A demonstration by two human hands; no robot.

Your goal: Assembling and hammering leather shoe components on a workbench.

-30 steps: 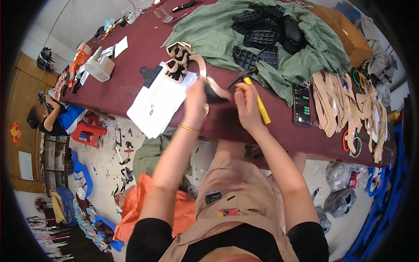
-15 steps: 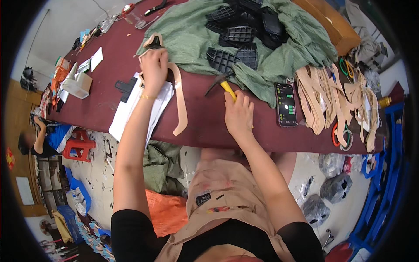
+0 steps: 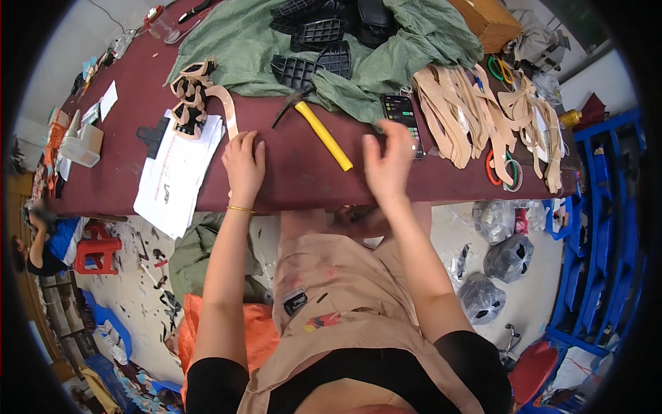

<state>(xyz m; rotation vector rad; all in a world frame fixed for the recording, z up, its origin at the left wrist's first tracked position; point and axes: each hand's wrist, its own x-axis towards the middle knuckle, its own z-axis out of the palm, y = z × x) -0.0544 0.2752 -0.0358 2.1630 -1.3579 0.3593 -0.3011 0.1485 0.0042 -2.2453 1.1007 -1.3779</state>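
Note:
My left hand (image 3: 244, 164) is closed over the lower end of a beige curved strip (image 3: 224, 103), with its fingers pointing away from me. Thumb and fingers apart, my right hand (image 3: 390, 160) hovers by the table's near edge and holds nothing. Between the hands lies a hammer (image 3: 323, 134) with a yellow handle and dark head. Beyond my left hand, several black pieces wrapped in beige strip (image 3: 189, 103) stand grouped on white papers (image 3: 176, 183) with a black clip (image 3: 151, 137). A phone (image 3: 398, 109) lies just past my right hand.
A green woven sheet (image 3: 234, 48) with black moulded pieces (image 3: 321, 34) covers the table's far side. To the right are bundled beige strips (image 3: 441, 117) and scissors (image 3: 490, 165) beside a tape roll. A plastic container (image 3: 83, 148) stands left. Another person (image 3: 47, 241) is at far left.
My left hand has come back toward me from the wrapped pieces to the strip's lower end. The right hand has let go of the hammer, which lies on the table. The view has shifted right.

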